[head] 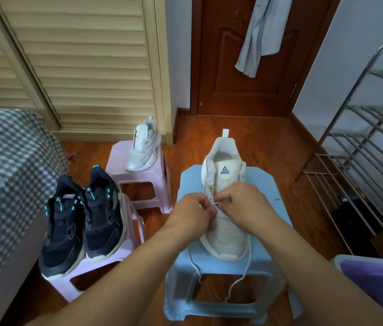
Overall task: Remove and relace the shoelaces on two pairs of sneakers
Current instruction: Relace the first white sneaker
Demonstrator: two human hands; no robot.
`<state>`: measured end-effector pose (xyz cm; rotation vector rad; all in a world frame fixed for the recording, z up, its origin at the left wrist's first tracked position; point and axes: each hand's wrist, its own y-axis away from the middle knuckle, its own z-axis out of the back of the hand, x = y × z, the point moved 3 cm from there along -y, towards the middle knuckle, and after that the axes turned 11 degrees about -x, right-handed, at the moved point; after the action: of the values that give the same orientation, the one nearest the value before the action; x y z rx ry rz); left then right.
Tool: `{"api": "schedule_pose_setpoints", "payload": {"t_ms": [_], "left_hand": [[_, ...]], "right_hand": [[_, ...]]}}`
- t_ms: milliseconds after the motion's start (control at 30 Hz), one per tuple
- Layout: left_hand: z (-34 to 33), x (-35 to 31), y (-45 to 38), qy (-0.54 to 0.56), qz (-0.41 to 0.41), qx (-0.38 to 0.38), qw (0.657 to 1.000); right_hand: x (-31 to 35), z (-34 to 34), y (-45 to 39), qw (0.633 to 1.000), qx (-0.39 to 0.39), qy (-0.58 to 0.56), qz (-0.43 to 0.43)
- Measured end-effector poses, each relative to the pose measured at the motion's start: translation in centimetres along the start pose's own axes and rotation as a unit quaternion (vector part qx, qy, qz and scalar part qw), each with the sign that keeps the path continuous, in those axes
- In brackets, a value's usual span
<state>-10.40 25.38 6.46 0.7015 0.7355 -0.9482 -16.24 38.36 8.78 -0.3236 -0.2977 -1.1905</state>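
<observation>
A white mesh sneaker (pixel 225 208) sits on a glossy blue plastic stool (pixel 221 271). Both hands, left (pixel 191 214) and right (pixel 244 203), pinch its thin white shoelace (pixel 246 262) at the lower eyelets, ends dangling.

White sneaker (pixel 225 205) on blue stool (pixel 263 267); black sneakers (pixel 80 220); checked bedspread (pixel 9 165).

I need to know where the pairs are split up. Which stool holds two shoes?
The nearer pink stool on the left, carrying both black sneakers. The farther pink stool and the blue stool each hold one white sneaker.
</observation>
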Motion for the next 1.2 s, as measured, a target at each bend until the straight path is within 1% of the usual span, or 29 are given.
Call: {"api": "schedule_pose_setpoints", "payload": {"t_ms": [67, 133, 267, 367, 433, 500, 533, 567, 633, 667, 733, 833, 900, 1000, 1033, 1067, 1133, 1167, 1200], "left_hand": [[-0.1, 0.2, 0.0, -0.034, -0.041, -0.049, 0.997], [-0.4, 0.3, 0.3, -0.033, -0.045, -0.085, 0.995], [-0.8, 0.9, 0.5, 0.010, -0.037, -0.116, 0.993], [-0.4, 1.0, -0.1, 0.001, -0.042, -0.084, 0.996], [0.0, 0.9, -0.7, -0.062, -0.062, -0.058, 0.994], [0.4, 0.7, -1.1, -0.118, -0.101, -0.044, 0.987], [0.5, 0.6, -1.1, -0.122, -0.125, -0.043, 0.984], [0.6, 0.5, -0.8, -0.103, -0.152, -0.038, 0.982], [0.3, 0.2, 0.1, -0.044, -0.195, -0.005, 0.980], [0.0, 0.2, 0.5, -0.035, -0.207, 0.010, 0.978], [-0.5, 0.3, 1.0, -0.058, -0.216, 0.013, 0.975], [-0.5, 0.4, 1.1, -0.076, -0.211, 0.005, 0.974], [-0.5, 0.5, 1.0, -0.090, -0.210, 0.008, 0.973], [-0.6, 0.6, 1.0, -0.089, -0.200, 0.017, 0.976], [-0.5, 0.5, 1.0, -0.086, -0.197, 0.022, 0.976], [-0.5, 0.4, 0.9, -0.088, -0.198, 0.022, 0.976], [-0.2, -0.4, 0.6, -0.082, -0.208, -0.004, 0.975], [0.2, -1.3, 0.4, -0.046, -0.220, -0.026, 0.974], [0.7, -2.4, 0.2, 0.011, -0.234, -0.049, 0.971]], "right_hand": [[0.1, 0.1, 0.1, 1.000, -0.008, -0.004, 0.000], [0.2, 0.0, 0.2, 1.000, -0.015, 0.002, 0.003], [0.3, -0.2, 0.1, 1.000, 0.003, 0.011, -0.002], [0.3, 0.2, -0.1, 1.000, 0.005, 0.019, -0.007], [0.7, 0.7, -0.2, 1.000, 0.001, 0.028, -0.006], [1.2, 1.1, -0.4, 0.999, 0.012, 0.042, -0.008], [1.4, 1.2, -0.4, 0.999, 0.021, 0.045, -0.010], [1.6, 1.4, -0.5, 0.999, 0.026, 0.040, -0.012], [1.8, 1.6, -0.4, 0.999, 0.025, 0.018, -0.024], [1.8, 1.6, -0.2, 0.999, 0.021, 0.004, -0.032], [1.8, 1.4, 0.1, 0.999, -0.010, -0.011, -0.037], [1.6, 2.2, 0.4, 0.997, -0.071, 0.010, -0.026], [1.3, 4.7, -0.8, 0.993, -0.117, 0.016, -0.023], [1.2, 10.6, -3.2, 0.977, -0.211, -0.040, -0.010], [1.5, 12.1, -3.8, 0.974, -0.216, -0.061, 0.004], [1.9, 13.0, -4.0, 0.977, -0.198, -0.080, 0.018], [2.7, 13.1, -3.7, 0.984, -0.124, -0.125, 0.038], [3.0, 12.9, -3.3, 0.982, -0.095, -0.158, 0.043], [3.1, 12.7, -3.1, 0.977, -0.082, -0.189, 0.047]]}}
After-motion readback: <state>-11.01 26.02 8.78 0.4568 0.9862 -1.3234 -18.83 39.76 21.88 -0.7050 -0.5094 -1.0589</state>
